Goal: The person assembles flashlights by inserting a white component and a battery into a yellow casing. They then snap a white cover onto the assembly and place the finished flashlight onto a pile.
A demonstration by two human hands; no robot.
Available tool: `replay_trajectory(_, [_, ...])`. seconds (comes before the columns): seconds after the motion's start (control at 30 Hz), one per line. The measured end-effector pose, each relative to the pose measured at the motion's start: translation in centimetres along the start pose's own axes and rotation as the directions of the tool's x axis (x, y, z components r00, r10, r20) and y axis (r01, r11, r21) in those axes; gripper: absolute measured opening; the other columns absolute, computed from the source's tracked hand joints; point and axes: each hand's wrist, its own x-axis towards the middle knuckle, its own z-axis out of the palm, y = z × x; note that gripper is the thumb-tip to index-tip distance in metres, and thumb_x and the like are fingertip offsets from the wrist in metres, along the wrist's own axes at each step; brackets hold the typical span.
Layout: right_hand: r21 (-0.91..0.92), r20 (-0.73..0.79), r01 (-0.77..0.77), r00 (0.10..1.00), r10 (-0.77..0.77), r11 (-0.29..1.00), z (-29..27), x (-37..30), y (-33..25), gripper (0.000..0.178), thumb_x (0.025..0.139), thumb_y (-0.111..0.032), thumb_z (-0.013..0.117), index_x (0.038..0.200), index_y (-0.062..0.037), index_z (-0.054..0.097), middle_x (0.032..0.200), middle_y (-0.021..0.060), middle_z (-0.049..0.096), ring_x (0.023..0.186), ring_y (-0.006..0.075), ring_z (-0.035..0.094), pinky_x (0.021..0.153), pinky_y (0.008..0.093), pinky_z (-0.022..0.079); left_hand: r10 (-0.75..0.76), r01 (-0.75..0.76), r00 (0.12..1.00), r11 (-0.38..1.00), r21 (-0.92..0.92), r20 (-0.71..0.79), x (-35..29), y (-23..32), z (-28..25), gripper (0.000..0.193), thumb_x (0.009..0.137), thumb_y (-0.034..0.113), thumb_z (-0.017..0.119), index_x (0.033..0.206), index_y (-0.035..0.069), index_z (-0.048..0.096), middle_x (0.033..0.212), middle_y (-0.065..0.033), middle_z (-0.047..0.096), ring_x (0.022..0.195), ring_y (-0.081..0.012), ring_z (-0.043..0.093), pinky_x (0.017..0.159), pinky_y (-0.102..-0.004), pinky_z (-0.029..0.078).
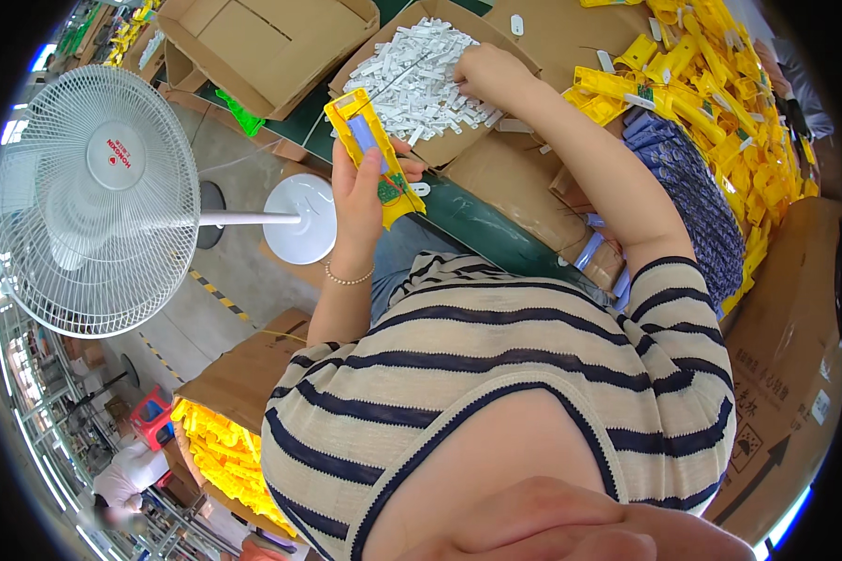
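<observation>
My left hand (355,192) is closed around a yellow plastic housing (381,138), its open side facing up and its length slanted. Inside it lie a pale violet cylindrical battery (360,131), a green circuit board (391,190) and thin red wires. The thumb rests over the battery's lower end. Farther off to the right, my right hand (496,75) reaches into a heap of small white plastic pieces (416,79) in a cardboard tray (458,150). Its fingers are bent together at the heap's right side; what they pinch, if anything, is hidden.
A white fan (103,201) stands at left. Yellow housings (720,122) pile up at right beside dark patterned cloth (688,196). More yellow parts (229,458) fill a box at lower left. An open cardboard box (271,56) lies beyond the left hand. Several violet batteries (589,251) lie near my body.
</observation>
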Motion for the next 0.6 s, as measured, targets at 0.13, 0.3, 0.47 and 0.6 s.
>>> replay_trajectory(0.13, [0.072,-0.228,0.204,0.956,-0.183,0.976,-1.0,-0.5,1.1,0.015,0.073,-0.013,0.068,0.087,-0.0061,0.069,0.088,0.0116,0.066,0.086,0.0286,0.061,0.073,0.0379,0.050,-0.025,0.025,1.000,1.000,-0.007,-0.012,0.1,-0.4,-0.8,0.031,0.096,0.020,0.042,0.121,0.006,0.035,0.098,-0.0173,0.058,0.076,-0.0248,0.064,0.066,-0.0362,0.055])
replay_trajectory(0.3, [0.570,-0.394,0.260,0.919,-0.018,0.780,-5.5,-4.2,-1.9,0.011,0.077,-0.005,0.066,0.088,-0.0054,0.071,0.091,0.0078,0.067,0.083,0.0193,0.063,0.072,0.0290,0.050,-0.007,0.007,0.999,1.000,0.003,-0.036,0.2,0.0,-0.5,0.027,0.095,0.017,0.042,0.118,0.004,0.034,0.099,-0.0143,0.057,0.076,-0.0217,0.064,0.068,-0.0326,0.054])
replay_trajectory(0.47, [0.698,-0.475,0.357,0.880,0.028,0.621,-7.7,-8.2,-3.4,0.017,0.078,0.006,0.063,0.094,0.0017,0.067,0.095,0.0096,0.067,0.088,0.0156,0.063,0.075,0.0246,0.051,0.007,-0.013,0.994,0.999,0.050,0.111,0.4,0.2,1.7,0.029,0.094,0.014,0.043,0.120,0.004,0.033,0.100,-0.0136,0.056,0.079,-0.0197,0.063,0.069,-0.0313,0.053])
replay_trajectory(0.6, [0.859,-0.389,0.232,0.876,0.286,0.456,-8.3,-10.5,-4.3,0.021,0.081,0.005,0.061,0.102,0.0019,0.065,0.093,0.0111,0.066,0.087,0.0157,0.063,0.075,0.0252,0.052,-0.003,-0.013,0.970,0.998,0.067,0.243,0.6,-0.2,3.6,0.033,0.094,0.014,0.044,0.123,0.003,0.032,0.101,-0.0146,0.055,0.080,-0.0200,0.063,0.070,-0.0316,0.053])
